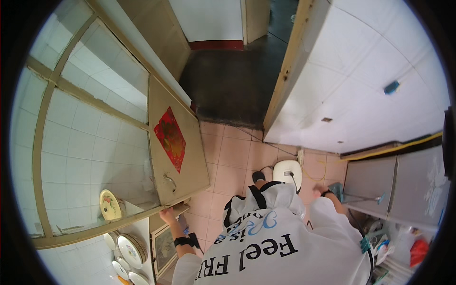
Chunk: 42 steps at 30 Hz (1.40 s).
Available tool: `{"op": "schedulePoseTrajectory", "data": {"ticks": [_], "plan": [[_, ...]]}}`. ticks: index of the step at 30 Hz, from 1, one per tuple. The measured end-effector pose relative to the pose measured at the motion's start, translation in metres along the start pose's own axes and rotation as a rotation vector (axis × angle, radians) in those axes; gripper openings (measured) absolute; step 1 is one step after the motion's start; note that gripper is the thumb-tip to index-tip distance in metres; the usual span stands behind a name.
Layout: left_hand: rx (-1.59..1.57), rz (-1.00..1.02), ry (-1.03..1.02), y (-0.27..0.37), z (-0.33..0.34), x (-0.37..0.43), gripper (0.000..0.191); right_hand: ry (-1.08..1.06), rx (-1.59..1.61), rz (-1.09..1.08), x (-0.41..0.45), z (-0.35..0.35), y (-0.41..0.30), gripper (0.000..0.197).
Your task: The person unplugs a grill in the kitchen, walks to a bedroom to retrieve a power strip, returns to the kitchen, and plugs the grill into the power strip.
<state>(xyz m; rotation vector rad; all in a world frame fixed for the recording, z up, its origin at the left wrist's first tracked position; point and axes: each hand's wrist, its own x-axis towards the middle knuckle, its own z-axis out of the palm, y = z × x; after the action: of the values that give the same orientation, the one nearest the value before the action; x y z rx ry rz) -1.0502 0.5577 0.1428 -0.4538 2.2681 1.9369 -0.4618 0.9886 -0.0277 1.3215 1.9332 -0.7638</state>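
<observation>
My left hand [167, 215] is at the near edge of a beige wooden door [194, 160] with glass panes, its fingers curled on that edge. On the door are a red paper decoration [171, 139] and a metal pull handle [170, 182]. My right hand [319, 191] is blurred and hangs beside my body, close to a teal plastic object [336, 192] with a thin handle; I see nothing clearly held in it, and its finger pose is unclear. A white rounded appliance [287, 171] with black cables lies on the pink tiled floor by my foot.
A doorway opens onto a dark floor [231, 85] ahead. A grey refrigerator [370, 185] stands at the right, near a yellow cable [399, 146] and a red plastic bag [419, 252]. Enamel plates and basins [131, 250] stand on a shelf at the lower left, above a cabinet [166, 247].
</observation>
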Motion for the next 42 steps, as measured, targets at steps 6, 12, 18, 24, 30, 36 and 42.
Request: {"op": "schedulePoseTrajectory", "data": {"ticks": [6, 12, 18, 24, 30, 36, 42], "plan": [[-0.081, 0.054, 0.236, -0.007, -0.001, 0.032, 0.018, -0.264, 0.642, 0.335, -0.004, -0.068, 0.001, 0.016], [0.714, -0.174, 0.291, -0.125, -0.020, 0.057, 0.022, 0.018, 0.455, -0.065, 0.182, -0.102, -0.086, 0.017], [-0.147, -0.882, -0.048, -0.159, 0.071, -0.027, 0.034, -0.127, 0.498, -0.696, 0.213, -0.201, -0.298, 0.018], [-0.006, -0.828, -0.454, -0.102, 0.173, 0.066, 0.034, -0.056, 0.486, -0.650, 0.200, -0.326, -0.452, 0.019], [0.475, -0.605, -0.621, -0.001, 0.355, 0.203, 0.034, 0.086, 0.563, -0.347, 0.244, -0.375, -0.438, 0.017], [0.363, -0.311, -0.819, 0.079, 0.509, 0.252, 0.033, 0.345, 0.538, -0.143, 0.273, -0.369, -0.377, 0.017], [0.520, -0.573, -0.981, 0.089, 0.569, 0.275, 0.031, 0.307, 0.605, 0.039, 0.292, -0.424, -0.375, 0.016]]}}
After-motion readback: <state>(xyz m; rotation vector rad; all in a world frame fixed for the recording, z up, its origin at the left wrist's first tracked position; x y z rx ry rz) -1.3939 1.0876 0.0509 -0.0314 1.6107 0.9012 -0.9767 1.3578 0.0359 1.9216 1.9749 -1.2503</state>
